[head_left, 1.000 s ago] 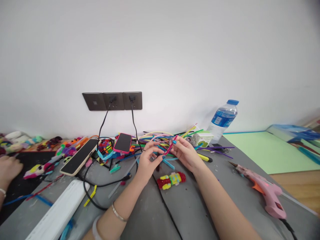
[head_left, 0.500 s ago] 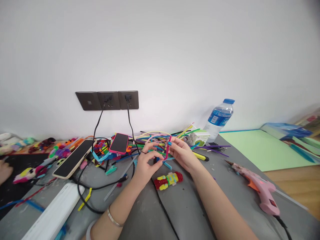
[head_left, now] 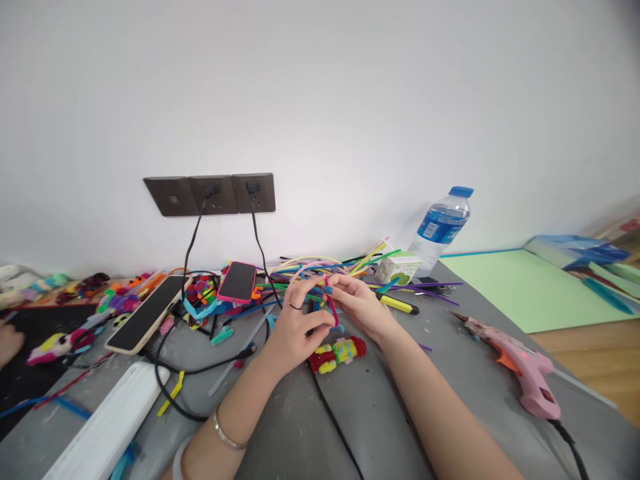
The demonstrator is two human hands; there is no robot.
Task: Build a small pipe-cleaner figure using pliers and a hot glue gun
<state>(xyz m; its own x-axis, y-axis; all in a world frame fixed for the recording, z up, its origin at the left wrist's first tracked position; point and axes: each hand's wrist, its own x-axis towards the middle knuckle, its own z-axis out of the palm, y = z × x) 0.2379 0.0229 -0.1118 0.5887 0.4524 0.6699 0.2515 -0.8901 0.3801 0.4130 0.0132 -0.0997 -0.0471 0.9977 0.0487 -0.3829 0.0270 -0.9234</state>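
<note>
At frame centre, your left hand (head_left: 295, 330) and right hand (head_left: 361, 308) both have their fingers pinched on a pink pipe cleaner (head_left: 332, 308). You hold it just above the coloured pile (head_left: 345, 265), probably to keep it untangled. A red-yellow figure (head_left: 337, 352) lies below on the grey table (head_left: 390, 413). Behind is a white wall with sockets (head_left: 210, 195).

Left forearm (head_left: 240, 407), right forearm (head_left: 440, 420) angle in from bottom, meet mid-frame. Left hand (head_left: 295, 330): back up, fingers curled, thumb-index pinched. Right hand (head_left: 360, 308): fingertips pinched too, just beside left's.
</note>
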